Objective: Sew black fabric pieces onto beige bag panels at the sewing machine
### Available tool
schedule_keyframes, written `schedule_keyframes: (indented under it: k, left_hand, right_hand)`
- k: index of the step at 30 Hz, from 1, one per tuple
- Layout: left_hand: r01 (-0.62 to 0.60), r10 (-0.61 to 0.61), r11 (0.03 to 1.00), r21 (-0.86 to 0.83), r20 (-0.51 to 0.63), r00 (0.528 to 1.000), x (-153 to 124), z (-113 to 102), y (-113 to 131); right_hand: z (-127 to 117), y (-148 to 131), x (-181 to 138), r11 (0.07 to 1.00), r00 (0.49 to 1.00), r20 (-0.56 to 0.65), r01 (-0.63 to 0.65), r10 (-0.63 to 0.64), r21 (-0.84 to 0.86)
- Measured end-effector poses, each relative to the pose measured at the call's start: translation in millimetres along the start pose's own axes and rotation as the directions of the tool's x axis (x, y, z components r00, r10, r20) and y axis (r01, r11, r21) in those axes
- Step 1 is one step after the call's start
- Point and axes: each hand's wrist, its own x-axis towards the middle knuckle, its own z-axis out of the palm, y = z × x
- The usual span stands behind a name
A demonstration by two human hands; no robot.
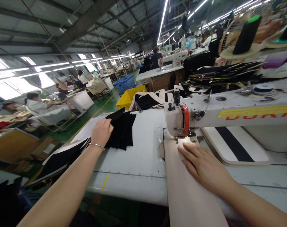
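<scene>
My left hand (101,132) has its fingers curled over the edge of a stack of black fabric pieces (121,129) on the left of the sewing table (143,157). My right hand (203,165) lies flat, fingers stretched out, on a long beige fabric panel (183,189). The panel's far end sits under the needle area of a white sewing machine (178,116), and its near end hangs toward me over the table edge. Beneath the machine arm, right of my right hand, lie beige panels with a black stripe (235,143).
Black and beige pieces (65,157) hang over the table's left end. Behind the table stand a yellow crate (129,96) and a blue basket (124,83). Zippered black pieces (219,75) are piled behind the machine, near a black thread cone (247,34). A person (37,104) sits far left.
</scene>
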Motion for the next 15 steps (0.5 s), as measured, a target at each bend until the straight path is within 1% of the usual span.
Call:
schedule_keyframes:
  k: [2,3,4,5,6,7,8,9,10,11,12,13,14,15]
  left_hand:
    - [-0.054,0.049,0.997,-0.049,-0.097,0.994,-20.5,-12.9,15.3]
    - [-0.120,0.109,0.988,-0.092,-0.111,0.988,-33.7,-18.5,26.5]
    - [-0.204,0.192,0.967,-0.149,-0.089,0.977,-47.2,-23.2,39.3]
    - [-0.293,0.293,0.930,-0.223,-0.032,0.955,-59.7,-26.8,52.7]
    - [-0.370,0.402,0.874,-0.315,0.041,0.915,-69.6,-29.0,65.8]
    - [-0.416,0.498,0.809,-0.415,0.107,0.861,-75.8,-29.4,77.5]
    - [-0.428,0.564,0.751,-0.502,0.151,0.812,-77.6,-27.7,87.0]
    - [-0.411,0.585,0.723,-0.555,0.176,0.792,-74.9,-23.6,93.9]
    - [-0.364,0.543,0.747,-0.557,0.195,0.816,-68.2,-17.2,97.8]
    - [-0.289,0.444,0.808,-0.514,0.209,0.871,-58.3,-8.8,98.9]
    - [-0.189,0.305,0.879,-0.438,0.211,0.929,-46.7,1.0,97.6]
    - [-0.073,0.152,0.934,-0.349,0.205,0.967,-34.5,11.5,94.2]
    - [0.031,0.025,0.961,-0.276,0.196,0.980,-22.9,21.7,89.3]
    - [0.112,-0.069,0.968,-0.224,0.190,0.979,-12.7,30.8,83.7]
  right_hand:
    - [0.0,-1.5,-0.4,1.000,1.000,0.007,-0.006,0.006,0.009]
    - [-0.1,-2.2,-0.3,1.000,1.000,0.009,-0.010,0.010,0.014]
    - [-0.2,-2.8,-0.1,1.000,1.000,0.013,-0.013,0.013,0.016]
    - [-0.4,-3.2,0.2,1.000,1.000,0.017,-0.016,0.016,0.015]
    - [-0.5,-3.3,0.5,1.000,1.000,0.023,-0.019,0.019,0.011]
    - [-0.5,-3.2,0.8,1.000,0.999,0.032,-0.021,0.021,0.006]
    - [-0.4,-2.9,1.0,1.000,0.999,0.040,-0.024,0.024,0.001]
    - [-0.1,-2.4,1.1,1.000,0.998,0.048,-0.027,0.027,-0.003]
    - [0.3,-1.7,1.1,1.000,0.998,0.052,-0.028,0.028,-0.005]
    - [0.7,-1.0,1.0,1.000,0.998,0.056,-0.028,0.028,-0.005]
    - [1.3,-0.2,0.8,1.000,0.998,0.057,-0.027,0.027,-0.005]
    - [1.8,0.5,0.5,1.000,0.998,0.056,-0.028,0.028,-0.004]
    - [2.4,1.2,0.2,1.000,0.998,0.055,-0.028,0.028,-0.002]
    - [2.9,1.9,-0.1,1.000,0.998,0.052,-0.026,0.026,0.003]
